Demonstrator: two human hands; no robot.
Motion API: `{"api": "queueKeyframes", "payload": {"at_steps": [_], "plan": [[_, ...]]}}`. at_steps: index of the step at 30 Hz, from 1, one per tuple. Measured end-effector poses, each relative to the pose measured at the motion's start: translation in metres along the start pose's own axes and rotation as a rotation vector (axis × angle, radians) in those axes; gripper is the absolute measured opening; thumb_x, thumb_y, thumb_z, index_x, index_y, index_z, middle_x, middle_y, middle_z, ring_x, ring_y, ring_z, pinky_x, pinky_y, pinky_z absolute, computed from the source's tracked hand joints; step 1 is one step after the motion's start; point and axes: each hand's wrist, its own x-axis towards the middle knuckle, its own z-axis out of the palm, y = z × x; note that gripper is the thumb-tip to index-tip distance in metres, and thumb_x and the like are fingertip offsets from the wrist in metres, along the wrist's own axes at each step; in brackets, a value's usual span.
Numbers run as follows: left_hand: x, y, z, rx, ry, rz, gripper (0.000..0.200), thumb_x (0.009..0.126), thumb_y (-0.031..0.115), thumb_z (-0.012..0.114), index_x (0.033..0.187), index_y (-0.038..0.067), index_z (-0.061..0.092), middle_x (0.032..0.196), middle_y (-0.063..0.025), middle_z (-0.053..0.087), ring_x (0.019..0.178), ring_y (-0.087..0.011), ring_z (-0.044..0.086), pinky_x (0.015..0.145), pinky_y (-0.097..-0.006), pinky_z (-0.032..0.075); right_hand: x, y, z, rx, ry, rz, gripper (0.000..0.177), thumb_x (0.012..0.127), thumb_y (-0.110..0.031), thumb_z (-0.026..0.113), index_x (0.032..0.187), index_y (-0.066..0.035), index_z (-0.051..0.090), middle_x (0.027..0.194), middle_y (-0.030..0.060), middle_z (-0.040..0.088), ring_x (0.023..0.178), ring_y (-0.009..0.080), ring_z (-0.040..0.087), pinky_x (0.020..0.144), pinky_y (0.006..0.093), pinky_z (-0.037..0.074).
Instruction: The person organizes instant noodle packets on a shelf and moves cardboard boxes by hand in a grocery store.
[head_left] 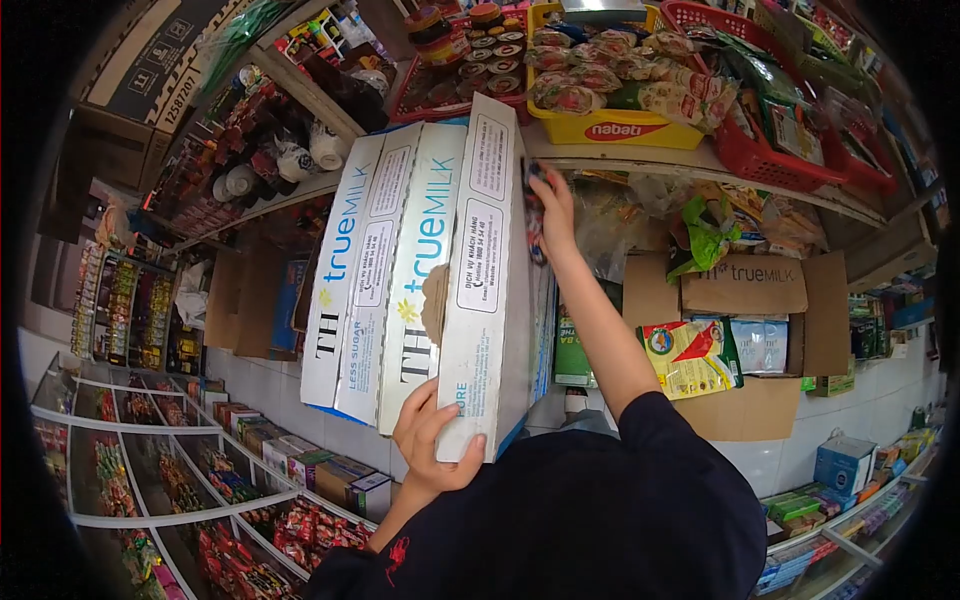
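Note:
I hold a stack of white TH true MILK cartons [425, 270] up against a shelf edge [640, 160]. My left hand [435, 440] grips the lower corner of the nearest carton [487, 280], thumb across its printed side panel. My right hand [553, 212] reaches up along the far top side of that carton, fingers pressed on its edge. A dark sleeve [660, 430] covers my right upper arm. The carton at the left reads LESS SUGAR [345, 290].
Above sit a yellow nabati basket [612, 130] of snack packs, red baskets [775, 155] and a tray of jars [470, 55]. An open cardboard true MILK box [750, 290] holds packets at the right. Glass-fronted shelves [190, 470] of goods run at lower left.

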Motion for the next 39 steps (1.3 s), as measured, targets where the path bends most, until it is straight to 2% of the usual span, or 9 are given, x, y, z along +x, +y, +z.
{"api": "queueKeyframes", "payload": {"at_steps": [5, 8, 12, 17, 22, 26, 33, 34, 39], "plan": [[0.002, -0.004, 0.001, -0.034, 0.003, 0.077, 0.064, 0.062, 0.020, 0.073, 0.114, 0.004, 0.040, 0.098, -0.0246, 0.059, 0.096, -0.0382, 0.054, 0.080, -0.0407, 0.044, 0.043, -0.013, 0.018, -0.278, -0.155, -0.295, 0.051, 0.078, -0.024, 0.061, 0.119, 0.002, 0.046, 0.112, 0.0148, 0.051, 0.102, 0.0220, 0.049, 0.088, 0.0304, 0.036], [-0.002, -0.006, 0.000, -0.064, -0.005, 0.102, 0.079, 0.059, 0.027, 0.077, 0.121, 0.003, 0.034, 0.101, -0.0244, 0.058, 0.097, -0.0375, 0.054, 0.081, -0.0410, 0.043, 0.029, 0.002, 0.005, -0.304, 0.024, -0.035, 0.045, 0.080, -0.026, 0.057, 0.114, 0.002, 0.048, 0.109, 0.0141, 0.051, 0.098, 0.0217, 0.049, 0.087, 0.0293, 0.035], [-0.006, -0.006, 0.001, -0.076, -0.044, 0.024, 0.091, 0.059, 0.030, 0.076, 0.130, -0.001, 0.027, 0.113, -0.0249, 0.052, 0.099, -0.0368, 0.053, 0.084, -0.0409, 0.042, -0.004, 0.038, -0.028, -0.441, -0.004, -0.089, 0.033, 0.084, -0.026, 0.052, 0.100, 0.002, 0.050, 0.095, 0.0116, 0.050, 0.082, 0.0194, 0.048, 0.076, 0.0299, 0.037], [0.006, 0.003, -0.007, 0.058, -0.229, -0.027, 0.082, 0.061, 0.024, 0.067, 0.127, -0.008, 0.032, 0.116, -0.0259, 0.049, 0.099, -0.0370, 0.054, 0.084, -0.0397, 0.042, -0.041, -0.034, 0.023, -0.314, -0.165, -0.254, 0.031, 0.082, -0.023, 0.055, 0.100, 0.002, 0.052, 0.097, 0.0103, 0.051, 0.086, 0.0195, 0.050, 0.077, 0.0283, 0.038], [0.005, 0.005, -0.004, 0.028, -0.222, -0.087, 0.078, 0.060, 0.020, 0.062, 0.127, -0.009, 0.034, 0.107, -0.0255, 0.054, 0.093, -0.0342, 0.057, 0.081, -0.0371, 0.044, 0.022, -0.065, 0.073, -0.648, -0.101, -0.669, 0.038, 0.076, -0.028, 0.062, 0.096, 0.004, 0.056, 0.094, 0.0187, 0.056, 0.090, 0.0327, 0.052, 0.080, 0.0361, 0.040], [0.007, 0.008, -0.005, 0.013, -0.199, -0.093, 0.078, 0.059, 0.019, 0.061, 0.127, -0.009, 0.034, 0.101, -0.0243, 0.057, 0.090, -0.0337, 0.058, 0.080, -0.0368, 0.044, 0.042, -0.070, 0.081, -0.716, -0.097, -0.621, 0.037, 0.075, -0.029, 0.062, 0.091, 0.005, 0.057, 0.092, 0.0201, 0.056, 0.086, 0.0348, 0.053, 0.076, 0.0377, 0.041], [0.004, 0.006, -0.006, -0.012, -0.169, -0.104, 0.078, 0.060, 0.018, 0.061, 0.128, -0.008, 0.033, 0.098, -0.0233, 0.058, 0.088, -0.0334, 0.059, 0.077, -0.0359, 0.045, -0.031, -0.071, 0.074, -0.832, -0.261, -0.803, 0.024, 0.072, -0.016, 0.064, 0.084, 0.004, 0.056, 0.082, 0.0141, 0.056, 0.078, 0.0269, 0.054, 0.072, 0.0310, 0.041], [0.004, 0.005, -0.006, -0.006, -0.160, -0.086, 0.078, 0.060, 0.018, 0.061, 0.127, -0.009, 0.033, 0.098, -0.0232, 0.058, 0.088, -0.0333, 0.059, 0.077, -0.0356, 0.046, -0.047, -0.071, 0.071, -0.803, -0.296, -0.802, 0.025, 0.068, -0.020, 0.066, 0.078, 0.001, 0.056, 0.081, 0.0136, 0.056, 0.081, 0.0303, 0.051, 0.071, 0.0360, 0.040], [-0.001, 0.001, -0.007, -0.047, -0.162, -0.164, 0.078, 0.061, 0.022, 0.065, 0.126, -0.009, 0.035, 0.100, -0.0235, 0.057, 0.088, -0.0347, 0.058, 0.079, -0.0368, 0.045, -0.149, -0.075, 0.048, -0.769, -0.476, -0.912, 0.024, 0.061, -0.014, 0.067, 0.081, -0.004, 0.061, 0.086, 0.0101, 0.059, 0.083, 0.0279, 0.054, 0.075, 0.0362, 0.041]]}}
